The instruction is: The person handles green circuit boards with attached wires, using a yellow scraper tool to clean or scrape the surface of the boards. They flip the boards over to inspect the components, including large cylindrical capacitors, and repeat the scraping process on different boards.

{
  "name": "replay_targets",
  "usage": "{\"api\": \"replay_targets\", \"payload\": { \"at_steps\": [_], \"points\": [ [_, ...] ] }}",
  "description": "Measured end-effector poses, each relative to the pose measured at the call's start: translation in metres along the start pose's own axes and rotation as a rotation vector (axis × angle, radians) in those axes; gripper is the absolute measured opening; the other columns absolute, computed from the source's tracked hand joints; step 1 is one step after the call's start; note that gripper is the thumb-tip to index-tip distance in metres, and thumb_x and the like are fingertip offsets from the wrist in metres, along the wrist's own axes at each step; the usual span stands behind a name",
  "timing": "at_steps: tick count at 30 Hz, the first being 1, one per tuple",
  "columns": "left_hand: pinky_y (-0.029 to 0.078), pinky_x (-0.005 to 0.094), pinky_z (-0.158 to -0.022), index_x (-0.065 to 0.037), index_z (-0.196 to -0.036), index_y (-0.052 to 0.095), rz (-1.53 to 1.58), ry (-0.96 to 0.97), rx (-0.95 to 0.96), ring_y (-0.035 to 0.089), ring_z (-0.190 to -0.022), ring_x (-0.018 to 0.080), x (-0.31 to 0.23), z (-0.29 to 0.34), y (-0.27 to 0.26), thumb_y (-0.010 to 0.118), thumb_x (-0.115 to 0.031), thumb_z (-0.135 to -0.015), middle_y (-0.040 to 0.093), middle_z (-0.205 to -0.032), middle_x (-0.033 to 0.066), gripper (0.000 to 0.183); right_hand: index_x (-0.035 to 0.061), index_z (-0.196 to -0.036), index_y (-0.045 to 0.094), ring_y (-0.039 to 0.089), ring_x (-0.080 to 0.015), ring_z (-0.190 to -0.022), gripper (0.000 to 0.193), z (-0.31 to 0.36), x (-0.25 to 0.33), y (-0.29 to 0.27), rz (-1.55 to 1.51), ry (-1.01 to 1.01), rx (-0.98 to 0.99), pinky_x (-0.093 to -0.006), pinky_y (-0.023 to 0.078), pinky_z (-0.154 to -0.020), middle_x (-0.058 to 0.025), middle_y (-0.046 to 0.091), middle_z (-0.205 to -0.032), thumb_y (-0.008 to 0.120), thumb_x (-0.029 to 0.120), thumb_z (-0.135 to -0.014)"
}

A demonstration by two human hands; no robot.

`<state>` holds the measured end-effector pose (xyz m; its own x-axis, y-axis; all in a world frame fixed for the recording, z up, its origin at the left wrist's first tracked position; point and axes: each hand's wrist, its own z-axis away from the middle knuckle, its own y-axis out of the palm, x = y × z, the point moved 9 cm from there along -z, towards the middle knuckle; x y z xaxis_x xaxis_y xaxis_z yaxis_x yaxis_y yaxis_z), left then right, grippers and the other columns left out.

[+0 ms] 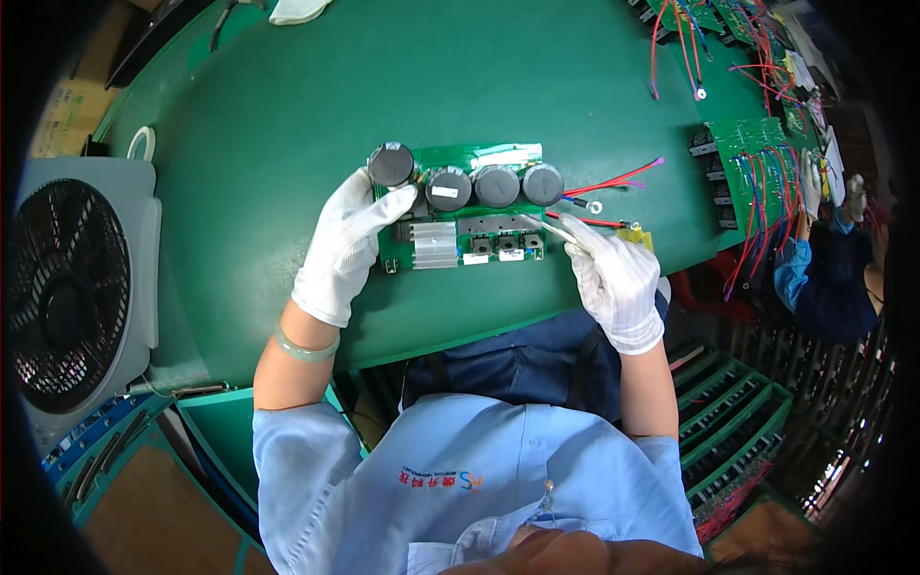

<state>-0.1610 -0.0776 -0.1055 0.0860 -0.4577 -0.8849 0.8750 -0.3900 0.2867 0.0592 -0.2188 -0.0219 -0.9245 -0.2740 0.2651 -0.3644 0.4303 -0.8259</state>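
Observation:
A green circuit board [470,153] rests on the green table in front of me. It carries several large black cylindrical capacitors [496,186], a finned silver heatsink [435,245] and small black components along the near edge. My left hand [353,230], in a white ribbed glove, grips the board's left end beside the leftmost capacitor. In my gloved right hand [606,273], thumb and fingers pinch a thin, pale pointed tool [544,225]; its tip reaches the board's right part, and its exact kind is unclear. Red and dark wires [613,182] with a ring terminal extend from the board's right side.
A grey fan [72,297] stands at the left, near a white tape roll [142,144]. More wired boards [752,182] lie along the right edge, where another person's blue sleeve [792,273] shows. Green slotted racks [728,412] sit below the table at right.

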Motion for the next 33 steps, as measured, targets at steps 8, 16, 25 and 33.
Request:
{"api": "replay_targets", "payload": {
  "at_steps": [8,16,25,33],
  "points": [
    [0.040,0.0319,-0.106,0.002,-0.128,0.054,-0.015,0.030,0.029,0.053,-0.115,0.0163,-0.002,-0.001,0.002,0.079,-0.026,-0.086,0.059,-0.121,0.0075,0.056,0.0071,-0.126,0.067,0.055,-0.0178,-0.053,0.042,0.004,0.002,0.008,0.020,0.023,0.035,-0.0344,0.043,-0.051,-0.0014,0.056,-0.065,0.071,0.011,-0.084],
    [0.040,0.0312,-0.104,0.002,-0.129,0.054,-0.048,0.045,0.018,0.054,-0.114,0.0160,-0.003,0.001,0.003,0.078,-0.023,-0.087,0.059,-0.120,0.0065,0.054,0.0078,-0.121,0.069,0.057,-0.0182,-0.055,0.036,0.012,0.005,0.009,-0.029,0.041,0.112,-0.0351,0.045,-0.053,-0.0025,0.058,-0.066,0.070,0.012,-0.085],
    [0.042,0.0295,-0.101,-0.001,-0.126,0.055,-0.015,0.060,0.005,0.055,-0.111,0.0145,-0.011,0.004,0.006,0.073,-0.011,-0.086,0.059,-0.117,0.0046,0.045,0.0115,-0.125,0.069,0.058,-0.0181,-0.066,0.047,-0.005,0.019,-0.017,-0.022,-0.075,0.018,-0.0347,0.044,-0.056,-0.0012,0.061,-0.080,0.073,0.015,-0.079],
    [0.043,0.0267,-0.096,-0.001,-0.130,0.051,-0.008,0.066,-0.043,0.053,-0.108,0.0127,-0.012,0.011,0.004,0.069,-0.003,-0.084,0.057,-0.118,0.0054,0.050,0.0082,-0.122,0.070,0.053,-0.0141,-0.061,0.044,-0.005,0.046,0.004,0.052,-0.023,-0.085,-0.0299,0.041,-0.052,0.0009,0.055,-0.075,0.069,0.016,-0.079]
  ]
}}
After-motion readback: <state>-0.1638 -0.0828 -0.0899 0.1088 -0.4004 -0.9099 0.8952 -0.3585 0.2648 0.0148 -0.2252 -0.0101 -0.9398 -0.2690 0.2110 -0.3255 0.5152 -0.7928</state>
